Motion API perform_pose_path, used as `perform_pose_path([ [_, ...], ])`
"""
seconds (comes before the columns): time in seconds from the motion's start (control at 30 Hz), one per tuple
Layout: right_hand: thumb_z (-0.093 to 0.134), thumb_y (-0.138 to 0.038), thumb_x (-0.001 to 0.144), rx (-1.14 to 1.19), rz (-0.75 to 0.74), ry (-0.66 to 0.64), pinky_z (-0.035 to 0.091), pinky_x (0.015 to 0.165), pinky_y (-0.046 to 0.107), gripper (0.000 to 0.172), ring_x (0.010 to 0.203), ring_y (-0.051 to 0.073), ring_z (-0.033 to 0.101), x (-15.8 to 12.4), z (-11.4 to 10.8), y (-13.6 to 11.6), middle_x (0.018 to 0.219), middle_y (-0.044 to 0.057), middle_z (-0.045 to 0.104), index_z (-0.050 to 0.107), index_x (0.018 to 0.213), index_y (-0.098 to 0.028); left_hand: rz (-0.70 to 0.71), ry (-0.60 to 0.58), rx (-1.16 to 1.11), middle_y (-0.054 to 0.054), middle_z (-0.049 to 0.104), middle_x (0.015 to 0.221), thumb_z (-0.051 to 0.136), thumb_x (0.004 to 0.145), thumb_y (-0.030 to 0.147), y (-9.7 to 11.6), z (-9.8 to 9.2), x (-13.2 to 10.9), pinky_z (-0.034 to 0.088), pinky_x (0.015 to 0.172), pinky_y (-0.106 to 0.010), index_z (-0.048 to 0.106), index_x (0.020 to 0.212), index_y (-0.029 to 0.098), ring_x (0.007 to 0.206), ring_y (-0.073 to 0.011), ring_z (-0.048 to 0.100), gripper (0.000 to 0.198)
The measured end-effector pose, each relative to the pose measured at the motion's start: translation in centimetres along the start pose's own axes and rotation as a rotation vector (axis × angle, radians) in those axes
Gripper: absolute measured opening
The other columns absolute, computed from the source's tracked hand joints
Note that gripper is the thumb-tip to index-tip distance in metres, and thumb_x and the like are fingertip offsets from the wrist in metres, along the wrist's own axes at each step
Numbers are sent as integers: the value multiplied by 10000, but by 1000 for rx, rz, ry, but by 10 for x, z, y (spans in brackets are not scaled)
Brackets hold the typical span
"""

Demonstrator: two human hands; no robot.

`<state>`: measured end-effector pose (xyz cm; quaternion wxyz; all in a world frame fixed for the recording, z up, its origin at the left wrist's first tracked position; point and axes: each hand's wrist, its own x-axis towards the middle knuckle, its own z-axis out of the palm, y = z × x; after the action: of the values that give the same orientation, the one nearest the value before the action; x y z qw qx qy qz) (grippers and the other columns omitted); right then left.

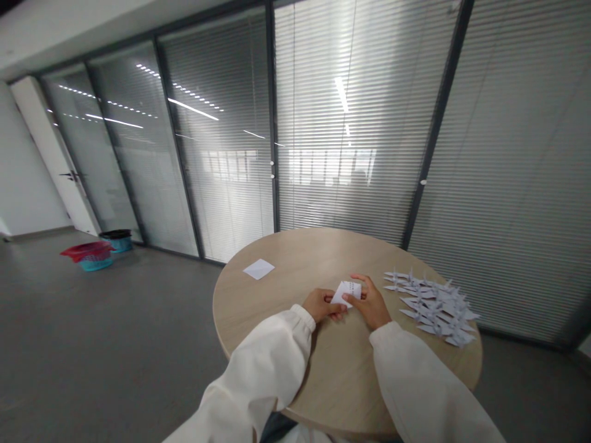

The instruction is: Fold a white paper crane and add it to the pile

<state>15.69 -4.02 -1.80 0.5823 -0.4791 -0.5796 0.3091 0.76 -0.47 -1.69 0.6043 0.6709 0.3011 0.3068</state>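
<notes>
A small folded sheet of white paper point(347, 289) with some dark print is held between both hands above the table. My left hand point(324, 305) pinches its left side, thumb on top and fingers underneath. On the right, my right hand point(369, 301) grips the paper with the thumb across its face, while the index finger stretches past its upper edge. Many folded paper cranes point(434, 304) stand grouped in rows to the right of my right hand. A flat white paper square point(259, 269) lies on the table, beyond and left of my left hand.
The round wooden table point(277, 332) has its edge close to my body. Behind it runs a glass partition with blinds point(341, 184). On the floor at the left are a blue basket with a red liner point(95, 261) and another with a black liner point(120, 243).
</notes>
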Motion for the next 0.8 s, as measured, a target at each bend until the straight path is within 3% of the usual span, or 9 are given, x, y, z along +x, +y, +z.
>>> perform_pose_path([
  [0.13,625,-303,589,-19,-17,65,449,515,244,526,560,152,568,0,-2,-3,649,-6,603,426,1059,-178,68,120,-56,-21,613,574,709,462,343,0,-3,2,444,534,-226,601,698,98,494,-104,545,357],
  [0.33,627,-345,594,32,-23,45,460,563,269,484,632,173,587,-1,-2,-4,769,47,632,461,1015,-173,164,329,-118,-5,588,521,725,442,319,3,-9,5,435,488,-203,599,698,98,458,-93,525,362],
  [0.57,639,-374,585,54,-9,-16,463,571,273,438,627,175,598,-1,-1,-1,753,49,650,504,947,-166,216,380,-255,11,569,514,722,459,287,8,-8,5,465,529,-222,581,701,101,495,-98,538,336],
  [0.8,656,-406,553,49,18,-75,472,603,292,432,669,191,596,0,-1,0,772,58,647,534,880,-152,243,411,-253,14,561,501,721,456,309,11,-7,5,463,506,-218,567,665,103,480,-94,532,332],
])
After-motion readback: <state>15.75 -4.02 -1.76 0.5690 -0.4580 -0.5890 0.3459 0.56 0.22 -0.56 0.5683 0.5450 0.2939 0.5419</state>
